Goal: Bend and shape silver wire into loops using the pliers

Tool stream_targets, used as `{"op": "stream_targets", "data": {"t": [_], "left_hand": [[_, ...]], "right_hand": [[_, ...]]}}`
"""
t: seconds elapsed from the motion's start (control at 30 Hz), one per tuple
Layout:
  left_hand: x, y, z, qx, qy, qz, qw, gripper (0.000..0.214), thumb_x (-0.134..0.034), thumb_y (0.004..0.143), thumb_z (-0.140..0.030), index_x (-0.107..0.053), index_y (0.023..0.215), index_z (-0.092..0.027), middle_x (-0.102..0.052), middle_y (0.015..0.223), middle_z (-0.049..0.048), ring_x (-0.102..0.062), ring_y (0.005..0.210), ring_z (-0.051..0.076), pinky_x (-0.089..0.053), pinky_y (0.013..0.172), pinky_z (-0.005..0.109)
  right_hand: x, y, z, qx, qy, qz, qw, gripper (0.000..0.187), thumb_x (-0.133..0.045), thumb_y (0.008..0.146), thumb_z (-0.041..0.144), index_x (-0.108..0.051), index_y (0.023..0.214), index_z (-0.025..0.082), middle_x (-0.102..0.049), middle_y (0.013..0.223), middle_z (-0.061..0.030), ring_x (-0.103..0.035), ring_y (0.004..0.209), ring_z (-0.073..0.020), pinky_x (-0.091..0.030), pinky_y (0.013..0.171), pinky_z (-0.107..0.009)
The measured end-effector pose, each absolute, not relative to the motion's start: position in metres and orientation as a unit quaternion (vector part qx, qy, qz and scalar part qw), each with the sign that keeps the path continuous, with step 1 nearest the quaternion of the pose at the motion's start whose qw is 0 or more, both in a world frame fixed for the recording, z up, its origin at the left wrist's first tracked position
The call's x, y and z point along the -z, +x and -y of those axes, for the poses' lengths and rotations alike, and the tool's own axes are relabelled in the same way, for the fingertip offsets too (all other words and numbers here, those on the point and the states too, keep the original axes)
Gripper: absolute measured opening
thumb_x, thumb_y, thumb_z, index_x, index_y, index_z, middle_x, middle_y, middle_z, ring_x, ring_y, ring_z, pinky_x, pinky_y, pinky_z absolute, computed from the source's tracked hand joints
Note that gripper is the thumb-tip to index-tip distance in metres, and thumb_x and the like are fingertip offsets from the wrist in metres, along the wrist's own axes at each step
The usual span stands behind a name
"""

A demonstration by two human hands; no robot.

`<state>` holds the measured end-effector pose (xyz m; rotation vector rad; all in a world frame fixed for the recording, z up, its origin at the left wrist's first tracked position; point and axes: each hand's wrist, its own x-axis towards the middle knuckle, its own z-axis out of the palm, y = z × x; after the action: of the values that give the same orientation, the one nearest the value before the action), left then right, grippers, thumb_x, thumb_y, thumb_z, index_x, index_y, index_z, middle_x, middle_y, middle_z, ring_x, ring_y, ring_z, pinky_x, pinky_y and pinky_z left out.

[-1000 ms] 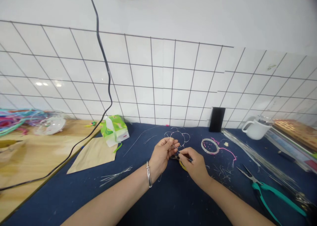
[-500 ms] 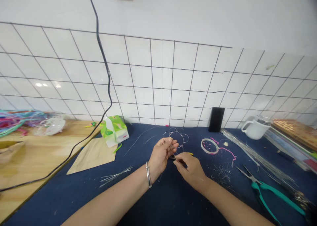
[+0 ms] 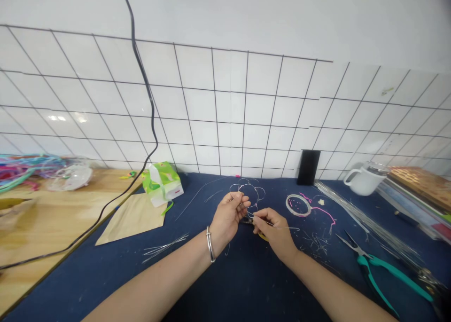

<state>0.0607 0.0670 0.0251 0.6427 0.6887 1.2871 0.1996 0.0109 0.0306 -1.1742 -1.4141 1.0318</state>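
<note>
My left hand (image 3: 228, 216), with a silver bangle on its wrist, pinches a flower-shaped frame of thin silver wire loops (image 3: 249, 192) over the dark blue cloth (image 3: 232, 284). My right hand (image 3: 274, 228) is closed just beside it, pinching a thin straight wire (image 3: 287, 228) whose free end sticks out to the right. Both hands meet at the base of the wire frame. Something yellow (image 3: 261, 237) lies partly hidden under my right hand.
Teal pliers (image 3: 380, 268) lie at the right, a bundle of long wires (image 3: 362, 221) behind them. A tape ring (image 3: 299, 205) with pink cord, a white mug (image 3: 364, 181), a black box (image 3: 307, 167), a green tissue pack (image 3: 162, 183), brown paper (image 3: 132, 217), cut wires (image 3: 164, 249) and a hanging black cable (image 3: 141, 91) surround the hands.
My right hand shifted slightly up and right, drawing the thin wire out to the right. The left hand kept its pinch on the wire frame, which rose a little.
</note>
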Motion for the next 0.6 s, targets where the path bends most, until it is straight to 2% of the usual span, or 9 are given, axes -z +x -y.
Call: {"op": "stream_targets", "data": {"t": [0.13, 0.33, 0.6], "left_hand": [[-0.028, 0.062, -0.065, -0.583, 0.29, -0.291, 0.701, 0.018, -0.063, 0.075, -0.031, -0.053, 0.081, -0.018, -0.061, 0.076, 0.0005, -0.059, 0.064, 0.01, -0.051, 0.066, 0.027], [-0.03, 0.062, -0.065, -0.59, 0.299, -0.278, 0.697, 0.018, -0.063, 0.075, -0.03, -0.053, 0.083, -0.017, -0.058, 0.074, 0.0002, -0.056, 0.06, 0.009, -0.05, 0.066, 0.027], [-0.032, 0.06, -0.066, -0.591, 0.321, -0.268, 0.69, 0.016, -0.063, 0.075, -0.028, -0.055, 0.082, -0.017, -0.055, 0.073, -0.0001, -0.053, 0.059, 0.008, -0.05, 0.068, 0.029]], "right_hand": [[-0.029, 0.199, -0.013, -0.471, -0.467, 0.537, 0.521, 0.017, -0.058, 0.077, 0.035, -0.058, 0.078, 0.018, -0.059, 0.061, 0.0009, -0.055, 0.054, -0.0108, -0.041, 0.053, -0.023], [-0.025, 0.202, -0.017, -0.507, -0.452, 0.485, 0.551, 0.019, -0.062, 0.074, 0.035, -0.057, 0.074, 0.016, -0.057, 0.056, 0.0016, -0.051, 0.051, -0.0094, -0.039, 0.052, -0.022], [-0.021, 0.207, -0.022, -0.53, -0.442, 0.466, 0.553, 0.019, -0.063, 0.074, 0.033, -0.059, 0.076, 0.015, -0.057, 0.055, 0.0007, -0.049, 0.049, -0.0087, -0.037, 0.05, -0.021]]}}
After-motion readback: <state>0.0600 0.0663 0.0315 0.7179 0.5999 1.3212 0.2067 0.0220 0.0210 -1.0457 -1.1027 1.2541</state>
